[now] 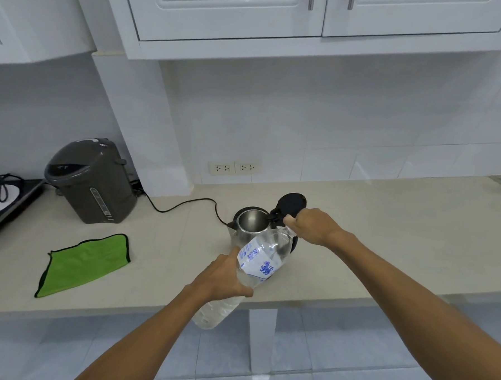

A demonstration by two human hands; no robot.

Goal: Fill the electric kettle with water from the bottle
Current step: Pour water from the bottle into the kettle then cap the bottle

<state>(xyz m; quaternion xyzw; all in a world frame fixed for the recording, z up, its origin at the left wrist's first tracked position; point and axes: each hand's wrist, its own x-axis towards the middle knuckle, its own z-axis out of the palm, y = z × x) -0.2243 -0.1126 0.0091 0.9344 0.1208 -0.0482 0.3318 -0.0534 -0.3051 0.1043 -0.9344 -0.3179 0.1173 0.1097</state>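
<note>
A steel electric kettle (252, 222) stands on the counter with its black lid (292, 203) flipped up and its inside showing bare metal. My left hand (224, 275) grips the middle of a clear plastic water bottle (264, 256) with a white and blue label. The bottle lies tilted, neck pointing up and right, just in front of the kettle. My right hand (311, 225) is closed around the bottle's neck end, right beside the kettle's handle. The cap itself is hidden under the fingers.
A grey hot-water dispenser (91, 181) stands at the back left, its black cord (181, 205) running along the beige counter (400, 241) to the kettle. A green cloth (84, 264) lies front left. Wall sockets (233, 168) sit behind; white cabinets (310, 15) hang overhead.
</note>
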